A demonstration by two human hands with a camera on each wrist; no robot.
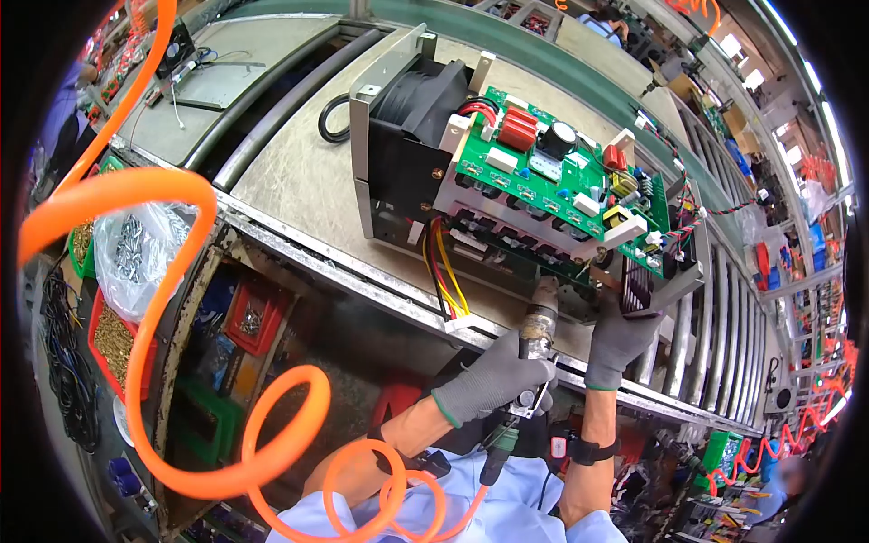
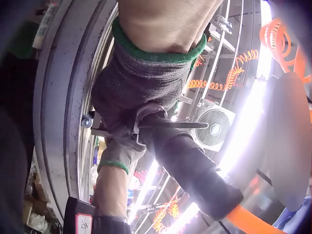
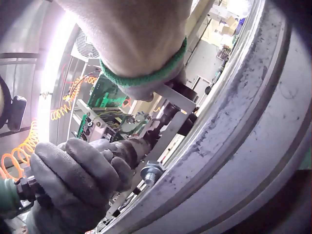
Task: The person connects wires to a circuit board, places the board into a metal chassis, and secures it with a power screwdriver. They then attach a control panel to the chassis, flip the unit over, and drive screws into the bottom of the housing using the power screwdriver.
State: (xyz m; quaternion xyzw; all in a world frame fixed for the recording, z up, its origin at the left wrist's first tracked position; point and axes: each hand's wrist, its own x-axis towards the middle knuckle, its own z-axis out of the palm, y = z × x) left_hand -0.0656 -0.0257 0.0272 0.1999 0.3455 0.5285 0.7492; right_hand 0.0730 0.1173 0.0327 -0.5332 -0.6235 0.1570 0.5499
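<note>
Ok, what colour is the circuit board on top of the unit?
Green; the circuit board shows best in the head view.

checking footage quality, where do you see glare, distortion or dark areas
Head view: fisheye distortion bows the conveyor frame, corners go black, the green circuit board reads fairly sharp; left wrist view: a tube light blows out white, the gloved left hand looks dim; right wrist view: glare whitens the upper left, the metal rail curves strongly.

Glaring strip light (image 2: pixel 245 129) near a white fan (image 2: pixel 213 130)
</note>
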